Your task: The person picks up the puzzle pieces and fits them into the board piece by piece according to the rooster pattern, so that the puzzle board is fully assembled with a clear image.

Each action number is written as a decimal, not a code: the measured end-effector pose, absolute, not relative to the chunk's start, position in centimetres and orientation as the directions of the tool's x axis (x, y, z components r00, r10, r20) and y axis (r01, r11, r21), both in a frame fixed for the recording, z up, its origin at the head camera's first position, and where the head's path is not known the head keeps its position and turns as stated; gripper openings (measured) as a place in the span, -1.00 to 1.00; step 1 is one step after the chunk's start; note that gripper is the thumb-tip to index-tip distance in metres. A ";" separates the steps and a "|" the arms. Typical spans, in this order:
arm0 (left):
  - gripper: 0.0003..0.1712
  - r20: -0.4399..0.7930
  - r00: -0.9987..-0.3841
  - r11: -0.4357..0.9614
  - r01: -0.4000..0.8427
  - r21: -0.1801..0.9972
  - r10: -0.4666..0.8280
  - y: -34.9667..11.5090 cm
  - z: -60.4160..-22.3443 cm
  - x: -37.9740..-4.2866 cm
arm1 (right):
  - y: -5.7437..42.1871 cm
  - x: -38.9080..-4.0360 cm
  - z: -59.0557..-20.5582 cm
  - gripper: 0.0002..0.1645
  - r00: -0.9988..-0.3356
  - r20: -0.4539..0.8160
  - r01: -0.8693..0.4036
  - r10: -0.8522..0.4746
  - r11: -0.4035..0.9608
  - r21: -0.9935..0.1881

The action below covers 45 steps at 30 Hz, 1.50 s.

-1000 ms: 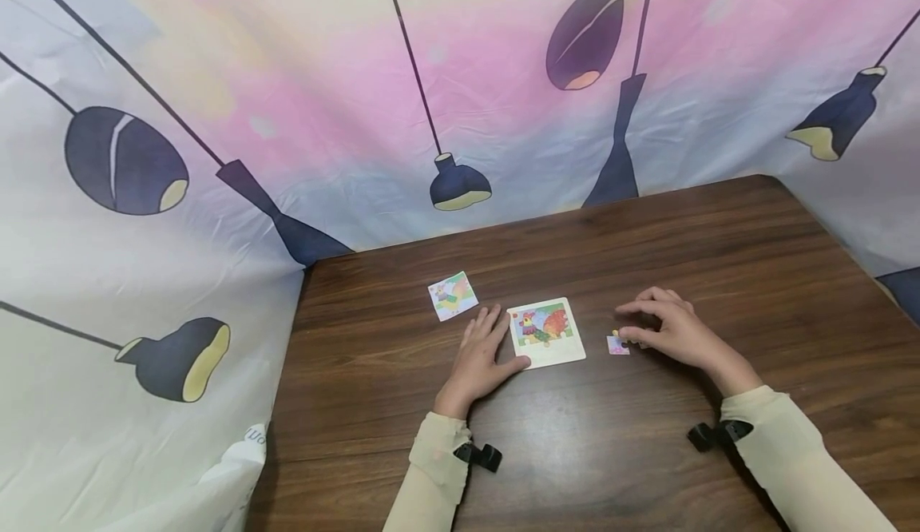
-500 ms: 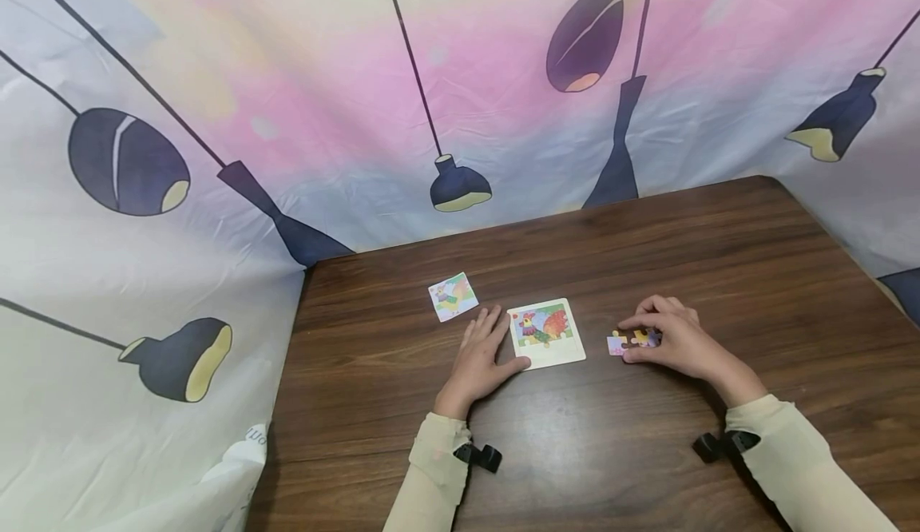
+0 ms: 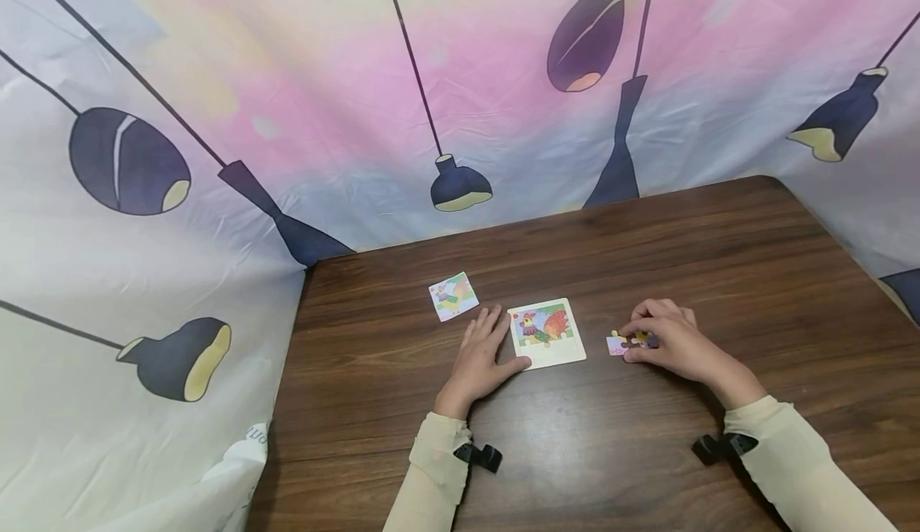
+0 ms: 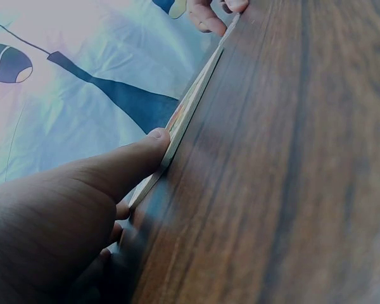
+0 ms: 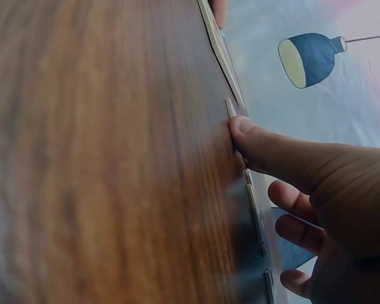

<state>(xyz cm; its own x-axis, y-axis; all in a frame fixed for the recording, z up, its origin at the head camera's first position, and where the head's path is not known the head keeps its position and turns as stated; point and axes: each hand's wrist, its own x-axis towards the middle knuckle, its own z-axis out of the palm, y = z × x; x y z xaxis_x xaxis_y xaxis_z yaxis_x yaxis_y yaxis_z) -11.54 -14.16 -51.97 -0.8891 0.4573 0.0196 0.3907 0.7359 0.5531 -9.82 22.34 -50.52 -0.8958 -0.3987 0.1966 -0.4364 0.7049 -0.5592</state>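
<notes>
A square puzzle board [image 3: 558, 355] lies on the table, its upper part filled with a rooster picture and its lower strip pale and bare. My left hand [image 3: 477, 366] rests along the board's left side, fingers stretched and thumb pressing the near left corner. In the left wrist view the thumb [image 4: 136, 166] lies on the board's edge. To the right, my right hand [image 3: 676, 342] bends thumb and index finger around small loose puzzle pieces and pinches one; the fingers partly hide them. A pinkish puzzle piece [image 3: 615, 346] shows at the fingertips. The right wrist view has the thumb [image 5: 266, 142] against a piece.
A small rooster picture card [image 3: 454, 296] lies beyond my left hand. The dark wooden table [image 3: 575, 452] ends at a hanging cloth [image 3: 323, 77] printed with lamps, at the back and sides. Black camera straps [image 3: 477, 457] sit on both wrists.
My right hand has shifted slightly right and lowered its thumb and index finger around the pieces, more of which now show. My left hand and the board stay still.
</notes>
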 end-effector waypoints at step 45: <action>0.11 -0.020 -0.875 0.731 0.390 0.560 0.483 -14.4 -51.5 -11.6 | 12.0 -11.9 -50.3 -0.75 -0.828 0.230 -0.537 -0.512 0.605 -0.588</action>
<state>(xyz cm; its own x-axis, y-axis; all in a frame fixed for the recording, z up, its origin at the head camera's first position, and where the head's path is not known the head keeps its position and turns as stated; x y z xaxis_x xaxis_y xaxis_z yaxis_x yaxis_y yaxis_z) -11.59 -14.41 -51.52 -0.8753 0.4832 -0.0201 0.3905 0.7306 0.5601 -11.88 11.97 -50.30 -0.8276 -0.5120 0.2300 -0.5374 0.6047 -0.5879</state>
